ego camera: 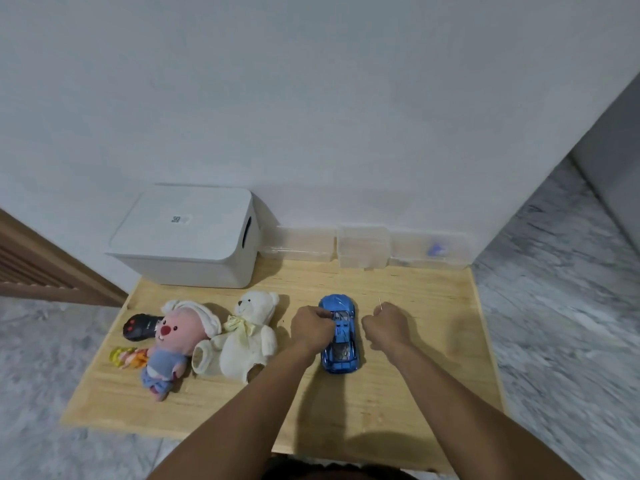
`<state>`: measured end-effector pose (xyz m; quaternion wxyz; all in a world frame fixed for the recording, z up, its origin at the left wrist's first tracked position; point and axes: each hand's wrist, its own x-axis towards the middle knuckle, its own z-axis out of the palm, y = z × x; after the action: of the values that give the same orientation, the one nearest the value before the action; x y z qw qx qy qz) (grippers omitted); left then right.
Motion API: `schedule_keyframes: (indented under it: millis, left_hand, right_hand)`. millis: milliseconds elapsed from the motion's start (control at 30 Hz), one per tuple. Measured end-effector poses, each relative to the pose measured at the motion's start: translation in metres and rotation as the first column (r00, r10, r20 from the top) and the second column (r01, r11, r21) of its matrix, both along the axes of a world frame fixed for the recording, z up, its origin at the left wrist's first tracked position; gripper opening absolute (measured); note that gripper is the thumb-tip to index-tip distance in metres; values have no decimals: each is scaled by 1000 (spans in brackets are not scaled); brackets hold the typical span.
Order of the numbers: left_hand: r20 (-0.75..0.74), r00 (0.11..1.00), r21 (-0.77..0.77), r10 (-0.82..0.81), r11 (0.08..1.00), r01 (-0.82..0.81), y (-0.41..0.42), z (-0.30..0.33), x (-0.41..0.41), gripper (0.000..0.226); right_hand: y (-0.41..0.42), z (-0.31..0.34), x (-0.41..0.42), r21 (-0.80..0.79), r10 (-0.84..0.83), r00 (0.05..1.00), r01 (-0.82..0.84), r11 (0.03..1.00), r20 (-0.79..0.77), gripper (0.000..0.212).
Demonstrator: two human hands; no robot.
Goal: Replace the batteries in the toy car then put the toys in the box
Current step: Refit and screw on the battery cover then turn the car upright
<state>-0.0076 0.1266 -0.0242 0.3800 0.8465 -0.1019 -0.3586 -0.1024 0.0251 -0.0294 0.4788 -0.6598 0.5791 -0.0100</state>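
Head view: left hand (312, 328) grips blue toy car (339, 334) on worktop (408, 393); right hand (385, 324) pinches thin pin-like tool (380, 302). Battery step starting, judged; next: flip car, open cover

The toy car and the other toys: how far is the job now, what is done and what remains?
Nothing looks finished. In hand: the left hand holds the blue toy car on the table; the right hand pinches a thin tool. Left: the batteries, and packing. The white bear, pink plush, small doll and black remote lie out; the white box is closed.
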Motion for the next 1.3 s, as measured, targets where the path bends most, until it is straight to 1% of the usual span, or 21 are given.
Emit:
schedule_keyframes:
  millis: [100, 200, 267, 367, 433, 567, 800, 967, 1067, 1133, 1200, 1267, 1300]
  left_hand:
    - [22, 999, 28, -44, 999, 44, 1, -1, 9, 23]
    - [80, 986, 78, -143, 988, 137, 2, -4, 13, 29]
    - [116, 971, 105, -211, 974, 199, 3, -6, 15, 32]
    - [152, 952, 112, -267, 961, 251, 3, -8, 18, 31]
    - [168, 941, 113, -293, 954, 276, 3, -9, 21, 29]
    - [169, 925, 121, -340, 939, 323, 2, -10, 27, 29]
    - [167, 875, 121, -454, 890, 439, 2, -13, 36, 34]
    - [155, 869, 101, -470, 882, 460, -1, -12, 40, 34]
    - [145, 873, 90, -466, 885, 457, -1, -11, 44, 34]
    - [137, 881, 90, -453, 891, 444, -1, -8, 48, 36]
    - [119, 899, 101, -422, 906, 412, -1, -6, 56, 39]
    - [123, 922, 103, -367, 929, 356, -3, -3, 65, 39]
    - [108, 943, 77, -314, 949, 306, -6, -1, 71, 41]
  right_hand:
    - [-9, 10, 10, 15, 40, 999, -41, 999, 27, 1]
    - [-14, 14, 21, 31, 107, 993, -109, 994, 49, 15]
    - [-14, 12, 27, 43, 171, 985, -171, 984, -3, 25]
    - [-9, 4, 31, 30, 246, 957, -245, 969, -151, 27]
    - [-7, 2, 32, 30, 255, 947, -255, 967, -195, 25]
    - [-5, 2, 33, 74, 252, 943, -242, 967, -215, 19]
    - [-2, 9, 31, 155, 239, 957, -214, 965, -167, 17]
    - [-6, 10, 31, 232, 229, 964, -194, 953, -135, 19]
    - [-9, 9, 33, 234, 241, 958, -202, 951, -153, 18]
    - [-12, 13, 36, 190, 265, 948, -232, 954, -174, 18]
    - [-17, 20, 44, 133, 257, 951, -236, 963, -173, 20]
    - [-23, 26, 55, 127, 234, 965, -220, 967, -115, 21]
    - [-27, 27, 62, 137, 229, 971, -218, 966, -73, 19]
